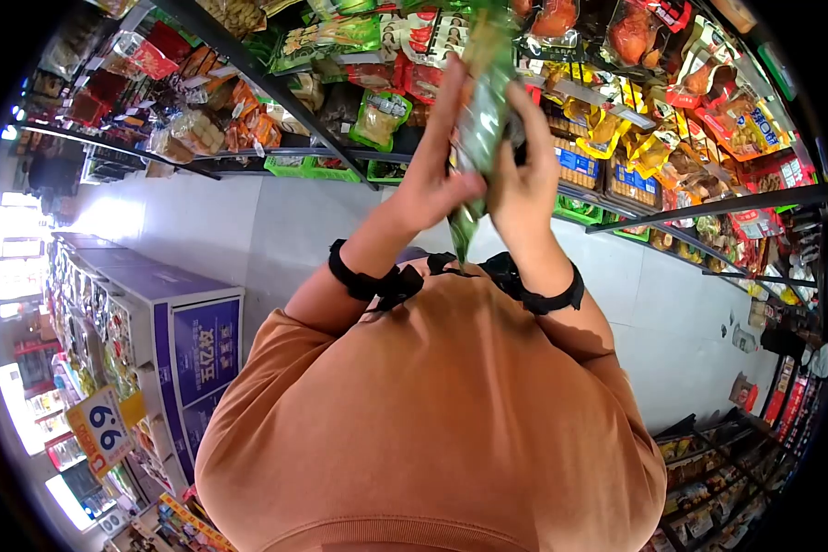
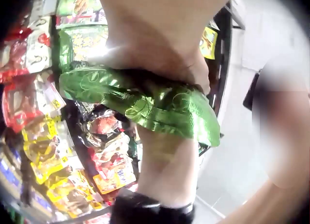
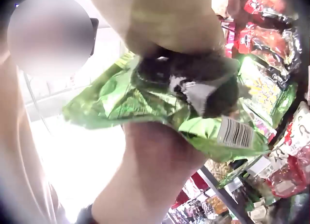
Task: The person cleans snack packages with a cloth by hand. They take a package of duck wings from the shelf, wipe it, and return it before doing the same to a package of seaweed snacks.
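Shelves of black metal (image 1: 764, 201), filled with bright plastic-bagged food (image 1: 377, 118), stand ahead in the head view. Before them, the left hand (image 1: 423, 179) and right hand (image 1: 529, 175) are closed on a long, shiny green plastic packet (image 1: 481, 133), held between the two and slightly blurred. In the left wrist view the crinkled packet runs crosswise between both hands, most of the fingertips hidden. In the right wrist view it looks crumpled in their grip, and a white rectangular barcode label (image 3: 236, 133) shows near one end.
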Action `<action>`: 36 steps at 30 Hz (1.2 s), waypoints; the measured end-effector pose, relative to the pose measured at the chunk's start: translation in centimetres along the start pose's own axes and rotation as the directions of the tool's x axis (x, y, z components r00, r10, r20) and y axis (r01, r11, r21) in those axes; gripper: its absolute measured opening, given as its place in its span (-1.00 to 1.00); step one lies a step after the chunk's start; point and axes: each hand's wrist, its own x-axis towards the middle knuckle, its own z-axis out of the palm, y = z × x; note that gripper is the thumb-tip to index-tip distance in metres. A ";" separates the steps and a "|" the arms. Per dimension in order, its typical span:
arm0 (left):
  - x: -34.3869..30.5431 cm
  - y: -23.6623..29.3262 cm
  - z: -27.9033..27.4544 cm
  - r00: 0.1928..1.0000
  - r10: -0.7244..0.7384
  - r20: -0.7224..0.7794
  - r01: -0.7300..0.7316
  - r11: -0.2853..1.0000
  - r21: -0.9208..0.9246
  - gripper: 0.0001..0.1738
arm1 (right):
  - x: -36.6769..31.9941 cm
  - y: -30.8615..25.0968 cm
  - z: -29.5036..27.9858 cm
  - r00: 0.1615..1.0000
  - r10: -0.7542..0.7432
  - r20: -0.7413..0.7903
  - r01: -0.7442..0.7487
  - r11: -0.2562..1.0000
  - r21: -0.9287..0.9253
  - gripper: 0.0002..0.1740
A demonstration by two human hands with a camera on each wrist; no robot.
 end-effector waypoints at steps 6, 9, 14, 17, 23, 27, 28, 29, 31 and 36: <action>-0.5 -1.9 -2.3 0.855 -0.513 -0.083 0.366 0.708 -0.603 -0.19 | -2.3 -1.1 1.8 0.809 -0.391 0.439 0.495 0.856 -0.150 -0.48; 0.2 -3.9 -4.5 0.800 -0.557 0.225 0.384 0.185 -0.905 -0.28 | -2.4 2.3 2.5 0.766 -0.534 0.356 0.622 0.757 -0.203 -0.49; 0.4 -1.3 -3.2 0.863 -0.446 0.239 0.369 0.232 -0.900 -0.15 | 2.7 4.2 1.7 0.941 -0.329 0.084 0.327 0.809 -0.488 -0.35; 1.7 1.4 -3.7 0.789 -0.604 0.113 0.475 0.484 -0.735 -0.36 | 3.9 3.7 2.3 0.973 -0.207 0.105 0.232 0.894 -0.384 -0.31; 2.7 -2.2 -8.4 0.740 -0.575 -0.348 0.091 0.598 -0.796 -0.60 | 1.8 1.4 7.0 0.860 -0.284 0.423 0.391 0.901 -0.190 -0.34; 4.3 -0.7 -11.3 0.675 -0.704 -0.221 0.116 0.396 -0.911 -0.55 | 1.2 2.1 8.9 0.733 -0.407 0.545 0.560 0.816 -0.143 -0.46; 4.1 -0.8 -11.9 0.694 -0.695 -0.189 0.132 0.381 -0.915 -0.53 | 1.4 2.1 9.0 0.692 -0.419 0.588 0.590 0.798 -0.125 -0.48; 3.1 -2.3 -13.7 0.843 -0.537 0.013 0.132 0.183 -0.974 -0.52 | 2.1 2.2 9.2 0.691 -0.420 0.589 0.606 0.780 -0.154 -0.49; 2.8 -2.5 -14.3 0.863 -0.503 -0.034 0.098 0.232 -0.968 -0.50 | 3.5 3.0 9.3 0.768 -0.397 0.503 0.548 0.813 -0.197 -0.47; 3.4 0.3 -14.8 0.848 -0.526 -0.060 0.041 0.178 -0.983 -0.33 | 6.9 5.2 9.5 0.929 -0.225 0.293 0.328 0.869 -0.371 -0.24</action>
